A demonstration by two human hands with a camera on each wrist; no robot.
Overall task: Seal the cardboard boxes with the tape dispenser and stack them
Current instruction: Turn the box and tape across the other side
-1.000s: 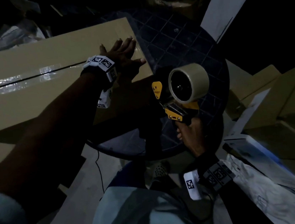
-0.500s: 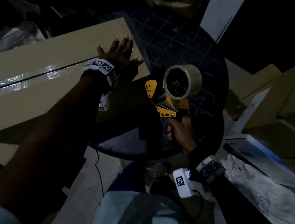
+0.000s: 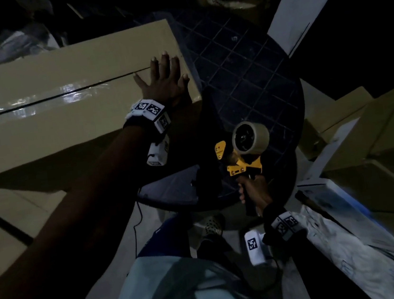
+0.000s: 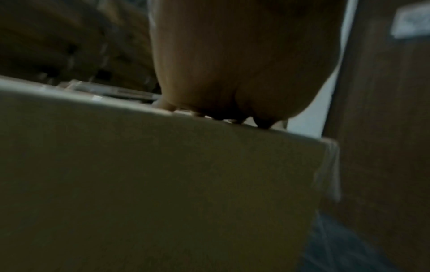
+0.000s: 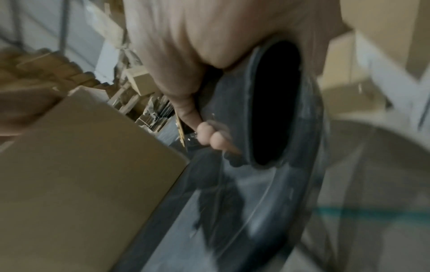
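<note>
Here the long flat tan cardboard box [image 3: 67, 90] lies across the left part of the round dark table with a grid top [image 3: 241, 52], and its right end reaches to about the middle of the table, while the rest goes out over the left edge. A strip of shiny clear tape [image 3: 43, 101] already covers most of the seam between the two flaps. The left hand [image 3: 163, 84] lies flat on the right end of the box, fingers straight and spread, and presses the flaps down there; it grips nothing.

The yellow and black tape dispenser with a beige roll [image 3: 245, 148] is held in the air over the near right part of the table, apart from the box. The right hand [image 3: 251, 189] is closed firmly around its handle.

I think the risks are these. So much of the box hangs past the table edge that a strong push could tip or slide it. The tape end under the palm may lift if it is not rubbed well. The blade of the dispenser is near the left wrist, so a quick move could scratch it. More cardboard boxes [image 3: 375, 132] stand at the right.
</note>
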